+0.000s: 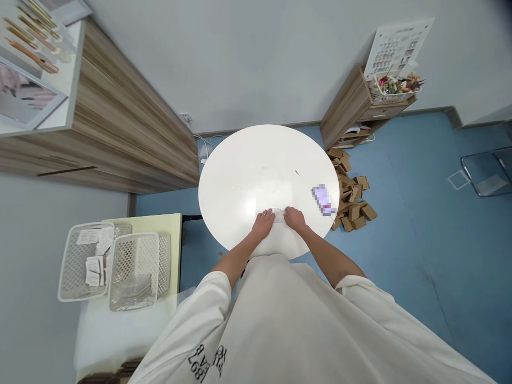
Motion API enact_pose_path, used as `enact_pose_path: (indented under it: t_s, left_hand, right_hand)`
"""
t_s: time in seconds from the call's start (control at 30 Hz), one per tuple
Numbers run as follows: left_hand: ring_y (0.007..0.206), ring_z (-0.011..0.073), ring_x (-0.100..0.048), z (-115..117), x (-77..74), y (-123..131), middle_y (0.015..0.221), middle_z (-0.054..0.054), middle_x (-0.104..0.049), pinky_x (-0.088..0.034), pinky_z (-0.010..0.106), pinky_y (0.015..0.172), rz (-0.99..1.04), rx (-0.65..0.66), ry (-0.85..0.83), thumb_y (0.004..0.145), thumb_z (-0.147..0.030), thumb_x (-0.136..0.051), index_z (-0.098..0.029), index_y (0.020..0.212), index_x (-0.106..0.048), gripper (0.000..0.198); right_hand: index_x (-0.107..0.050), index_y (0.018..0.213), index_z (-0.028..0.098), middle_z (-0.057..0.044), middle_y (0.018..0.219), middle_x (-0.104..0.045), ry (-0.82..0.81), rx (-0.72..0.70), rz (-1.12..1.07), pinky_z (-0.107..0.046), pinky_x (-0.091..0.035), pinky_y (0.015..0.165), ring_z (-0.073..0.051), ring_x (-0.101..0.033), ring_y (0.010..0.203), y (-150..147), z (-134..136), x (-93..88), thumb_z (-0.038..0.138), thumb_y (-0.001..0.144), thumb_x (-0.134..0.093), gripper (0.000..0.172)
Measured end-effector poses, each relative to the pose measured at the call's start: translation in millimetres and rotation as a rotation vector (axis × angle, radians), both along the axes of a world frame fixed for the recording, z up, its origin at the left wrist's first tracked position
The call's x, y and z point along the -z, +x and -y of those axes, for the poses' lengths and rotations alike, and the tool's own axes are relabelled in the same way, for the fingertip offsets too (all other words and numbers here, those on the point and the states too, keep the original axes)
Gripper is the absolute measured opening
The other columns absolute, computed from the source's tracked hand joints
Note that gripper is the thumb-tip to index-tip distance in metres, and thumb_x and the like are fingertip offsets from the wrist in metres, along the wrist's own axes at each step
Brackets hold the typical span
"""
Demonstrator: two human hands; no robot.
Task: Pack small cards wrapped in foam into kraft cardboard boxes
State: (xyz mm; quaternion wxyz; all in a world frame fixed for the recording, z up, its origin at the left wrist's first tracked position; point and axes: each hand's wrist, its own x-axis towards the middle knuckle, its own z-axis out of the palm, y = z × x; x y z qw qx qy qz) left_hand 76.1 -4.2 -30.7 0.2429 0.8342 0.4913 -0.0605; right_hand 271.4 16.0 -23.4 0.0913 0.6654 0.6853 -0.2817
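Near the front edge of the round white table (248,160), a small pale, see-through flat packet (279,215) lies between my hands. My left hand (264,223) has curled fingers closed on its left end, with a ring on one finger. At its right end, my right hand (295,217) is closed on the edge, thumb side inward. The packet's contents are too faint to make out. To the right of my right hand, a phone-like purple object (324,199), blurred out by pixels, rests by the table's right edge.
Left of the table, two white baskets (134,240) hold paper slips and clear sheets. Small brown cardboard boxes (354,210) are heaped on the floor at right. A wooden cabinet (132,101) stands at left; a smaller one (348,101) carries a flower basket (396,88).
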Motion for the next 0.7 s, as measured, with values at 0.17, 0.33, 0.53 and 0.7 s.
enact_pose_path:
  t_s: [0.17,0.33,0.53,0.7]
  left_hand:
    - [0.132,0.0324,-0.044,-12.1,0.3,0.9,0.149,0.016,-0.044,-0.035,0.048,0.103,0.011,-0.037,0.003,0.083,-0.01,-0.05,-0.022,0.13,-0.047,0.048]
    - [0.121,0.0333,-0.051,-10.5,-8.3,-3.1,0.129,0.017,-0.056,-0.037,0.047,0.1,0.024,-0.019,-0.038,0.079,-0.019,-0.061,-0.018,0.118,-0.052,0.04]
    - [0.113,0.0319,-0.058,9.5,-14.9,-23.6,0.121,0.011,-0.062,-0.044,0.043,0.096,0.049,-0.057,-0.232,0.077,-0.034,-0.068,-0.022,0.118,-0.055,0.045]
    - [0.114,0.027,-0.062,11.1,-16.6,-34.9,0.146,0.011,-0.046,-0.047,0.04,0.097,0.123,-0.097,-0.204,0.09,-0.034,-0.053,-0.023,0.122,-0.057,0.034]
  right_hand:
    - [-0.053,0.133,0.019,-0.015,0.138,-0.051,0.23,-0.04,-0.039,-0.042,-0.031,0.106,-0.03,-0.044,0.127,-2.1,19.4,-9.9,0.02,0.095,-0.045,0.039]
    - [-0.053,0.136,0.021,-0.012,0.148,-0.045,0.176,-0.32,-0.153,-0.045,-0.026,0.111,-0.031,-0.037,0.134,-8.7,41.3,-13.3,0.021,0.09,-0.054,0.046]
    - [-0.057,0.128,0.022,-0.011,0.127,-0.063,0.111,-0.445,-0.199,-0.042,-0.029,0.107,-0.027,-0.051,0.121,-17.1,51.3,-18.6,0.014,0.091,-0.049,0.038]
    - [-0.061,0.12,0.02,-0.009,0.113,-0.069,0.105,-0.47,-0.199,-0.038,-0.032,0.102,-0.025,-0.058,0.11,-21.0,33.0,-23.2,0.018,0.098,-0.043,0.028]
